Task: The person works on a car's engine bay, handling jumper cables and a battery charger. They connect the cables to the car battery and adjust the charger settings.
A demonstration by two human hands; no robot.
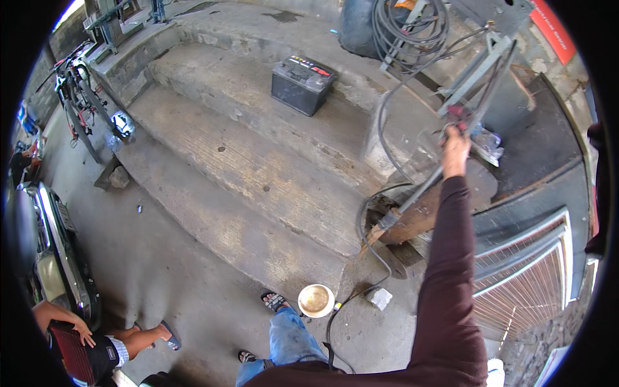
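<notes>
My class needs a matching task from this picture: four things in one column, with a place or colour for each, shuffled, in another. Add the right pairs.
Things:
1. Battery
2. Round container
3. Bicycle
4. Right hand

Places and colours:
A. White, beside a sandalled foot
B. With a red object at its fingers
C. Black, on the concrete steps
D. Upright, near the left end of the steps

Right pairs: 1-C, 2-A, 3-D, 4-B

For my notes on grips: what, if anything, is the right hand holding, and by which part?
The right hand is at the near end of a red object; whether it actually grips it cannot be told.
</notes>
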